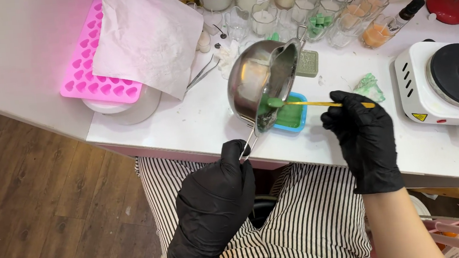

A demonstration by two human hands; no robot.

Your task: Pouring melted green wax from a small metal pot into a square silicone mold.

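Head view, what have the hands got?

— Both wear black gloves. The left hand (214,202) is closed tight around the thin wire handle of a small steel pot (261,84), holding it tipped on its side above the white table (195,121), mouth turned to the right.

— And the right?

— The right hand (360,134) pinches a yellow stick (321,104) between thumb and fingers. The stick lies almost level, and its far tip, smeared green, reaches into the lower lip of the pot.

— Where is the green stuff?

— Green wax (271,104) clings to the inside of the pot near the rim. Right under that rim sits a blue mould (292,117) on the table, partly filled with the same green. Whether the pot touches the mould I cannot tell.

— What else is around?

— A pink heart tray (88,69) with white paper (147,39) over it at the left, tweezers (202,73) beside them, a row of glass jars (307,6) along the back, a crumpled green scrap (369,86) near the right hand, and a white hot plate (447,82) at the right edge.
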